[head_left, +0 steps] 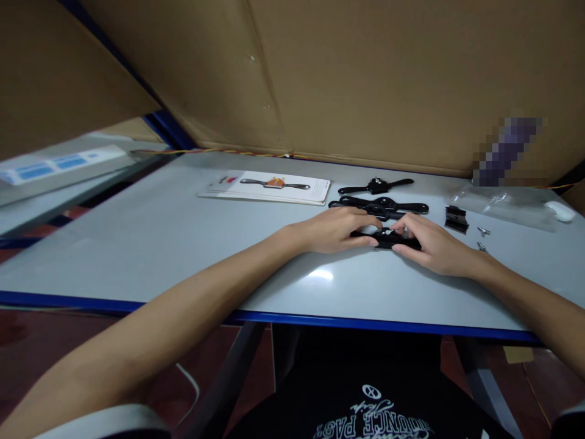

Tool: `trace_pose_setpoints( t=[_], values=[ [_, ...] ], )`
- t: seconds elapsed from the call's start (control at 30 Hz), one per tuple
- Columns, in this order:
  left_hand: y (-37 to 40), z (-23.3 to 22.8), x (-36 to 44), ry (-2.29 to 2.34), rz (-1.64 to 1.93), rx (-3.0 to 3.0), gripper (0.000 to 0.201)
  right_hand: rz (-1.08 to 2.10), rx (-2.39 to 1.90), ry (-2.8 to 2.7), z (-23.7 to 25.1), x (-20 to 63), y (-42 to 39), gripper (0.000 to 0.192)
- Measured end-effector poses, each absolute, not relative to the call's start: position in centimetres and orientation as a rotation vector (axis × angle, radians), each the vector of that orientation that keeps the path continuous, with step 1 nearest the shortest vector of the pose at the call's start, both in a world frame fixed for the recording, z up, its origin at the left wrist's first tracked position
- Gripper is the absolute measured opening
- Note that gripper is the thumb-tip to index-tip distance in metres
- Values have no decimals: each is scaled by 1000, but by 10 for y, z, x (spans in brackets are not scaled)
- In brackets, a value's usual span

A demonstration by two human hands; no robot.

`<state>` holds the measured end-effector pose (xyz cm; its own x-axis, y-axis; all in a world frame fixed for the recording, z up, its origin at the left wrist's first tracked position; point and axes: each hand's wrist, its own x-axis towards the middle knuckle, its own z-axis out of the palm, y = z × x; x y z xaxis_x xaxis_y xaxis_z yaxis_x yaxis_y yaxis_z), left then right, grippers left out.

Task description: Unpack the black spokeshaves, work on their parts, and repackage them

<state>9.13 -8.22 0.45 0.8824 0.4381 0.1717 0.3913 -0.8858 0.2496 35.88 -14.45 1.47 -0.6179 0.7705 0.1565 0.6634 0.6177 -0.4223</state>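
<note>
A black spokeshave [386, 240] lies close to the tabletop, held at both ends. My left hand [340, 229] is closed around its left handle, thumb along the near side. With fingers bent near the silvery screw at its middle, my right hand [427, 244] grips the right handle. Just beyond are two black spokeshave bodies, one [390, 205] behind the other [377, 212], the nearer partly hidden by my hands. Farther back sits another spokeshave [377, 185] with its centre parts fitted. Right of my right hand are black metal plates [456, 219] and two small thumbscrews [483, 231].
Printed packaging cards [283, 188] picturing a spokeshave lie at the back left of the grey table [183, 244]. Clear plastic bags [507, 206] and a white rounded object [560, 211] are at the far right. A cardboard wall [365, 85] rises behind the table.
</note>
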Motion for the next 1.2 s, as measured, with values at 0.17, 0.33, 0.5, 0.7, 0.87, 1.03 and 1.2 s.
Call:
trace_pose_setpoints(
  t=[0.17, 0.33, 0.5, 0.7, 0.87, 1.03, 1.2],
  values=[
    [-83, 4, 91, 634, 336, 2847, 56, 441, -1128, -2563, 16, 358, -146, 21],
    [-83, 4, 91, 645, 323, 2842, 55, 313, -1134, -2652, 17, 357, -148, 24],
    [-83, 4, 92, 637, 325, 2829, 54, 288, -1164, -2641, 17, 357, -148, 21],
    [-83, 4, 92, 642, 324, 2829, 55, 337, -1180, -2610, 17, 357, -145, 22],
    [-83, 4, 92, 644, 322, 2834, 55, 254, -1192, -2668, 16, 357, -144, 28],
    [-84, 4, 92, 641, 317, 2849, 55, 247, -1187, -2696, 16, 358, -142, 26],
    [-86, 4, 93, 638, 326, 2856, 56, 335, -1196, -2709, 18, 360, -142, 28]
  ],
)
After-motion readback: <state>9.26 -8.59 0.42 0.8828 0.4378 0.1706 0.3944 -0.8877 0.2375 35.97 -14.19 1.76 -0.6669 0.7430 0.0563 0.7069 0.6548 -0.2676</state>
